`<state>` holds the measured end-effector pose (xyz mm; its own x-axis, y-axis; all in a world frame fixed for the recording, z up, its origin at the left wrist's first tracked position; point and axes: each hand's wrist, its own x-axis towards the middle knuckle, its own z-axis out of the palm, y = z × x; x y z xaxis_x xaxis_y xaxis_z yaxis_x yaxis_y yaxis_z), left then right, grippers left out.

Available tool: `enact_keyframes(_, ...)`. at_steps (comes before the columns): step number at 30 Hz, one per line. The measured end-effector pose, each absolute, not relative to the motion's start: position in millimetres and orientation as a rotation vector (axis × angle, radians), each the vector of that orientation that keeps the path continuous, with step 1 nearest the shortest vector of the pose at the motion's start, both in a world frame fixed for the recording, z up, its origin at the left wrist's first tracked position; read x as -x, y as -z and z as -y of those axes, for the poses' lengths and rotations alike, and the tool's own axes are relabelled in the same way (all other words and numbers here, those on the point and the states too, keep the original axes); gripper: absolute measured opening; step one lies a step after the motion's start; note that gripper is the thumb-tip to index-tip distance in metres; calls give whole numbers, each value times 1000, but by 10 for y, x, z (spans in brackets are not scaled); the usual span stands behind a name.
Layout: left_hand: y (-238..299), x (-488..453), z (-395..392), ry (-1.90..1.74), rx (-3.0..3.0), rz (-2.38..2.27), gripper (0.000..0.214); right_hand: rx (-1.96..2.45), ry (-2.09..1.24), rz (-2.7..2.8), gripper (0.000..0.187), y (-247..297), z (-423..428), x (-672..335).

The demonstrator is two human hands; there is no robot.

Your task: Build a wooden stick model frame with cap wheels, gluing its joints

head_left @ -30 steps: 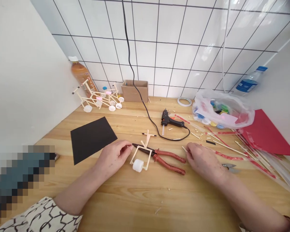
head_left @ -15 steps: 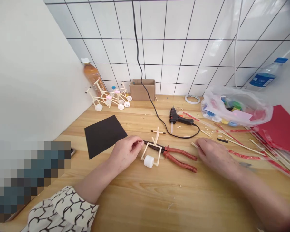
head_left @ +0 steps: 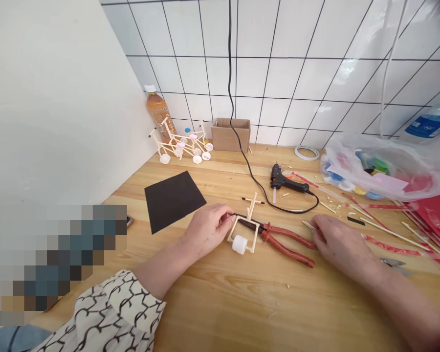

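Note:
My left hand (head_left: 212,226) has thumb and forefinger pinched together at the pliers' dark tip and the near corner of a small wooden-stick frame (head_left: 256,237); what lies between the fingertips is hidden. The frame carries a white cylinder-shaped roller (head_left: 239,244) and rests over the jaws of the pliers (head_left: 289,248), whose red handles point right. A black-tipped crosspiece (head_left: 253,201) is behind the frame's raised stick. My right hand (head_left: 342,243) lies low on the table, fingers curled over a thin wooden stick (head_left: 307,224) whose end sticks out at the left.
A black sheet (head_left: 174,201) lies left. Behind stand stick models with round wheels (head_left: 197,159), a tea bottle (head_left: 157,107) and a cardboard box (head_left: 231,136). A glue gun (head_left: 288,182) with its cord, tape roll (head_left: 307,152), bag of caps (head_left: 385,171) and loose sticks fill the right.
The whole view has shifted, so things appear farther right. Both hands keep nearly the same place and pose beside the frame and the stick.

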<state>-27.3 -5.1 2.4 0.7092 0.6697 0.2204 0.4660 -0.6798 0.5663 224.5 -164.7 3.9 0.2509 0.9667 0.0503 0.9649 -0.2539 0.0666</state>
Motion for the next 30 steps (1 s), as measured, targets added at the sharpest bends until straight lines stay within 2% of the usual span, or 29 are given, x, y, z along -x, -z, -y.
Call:
enact_keyframes(9,16,216,124,-484,-2359,-903,14,-2546,-195,-2050,24,125,1695,-2370)
enact_keyframes(30,-39,236,134,-368,-2319,-943,20,-2531,-118,-2041,25,72,1687,-2348)
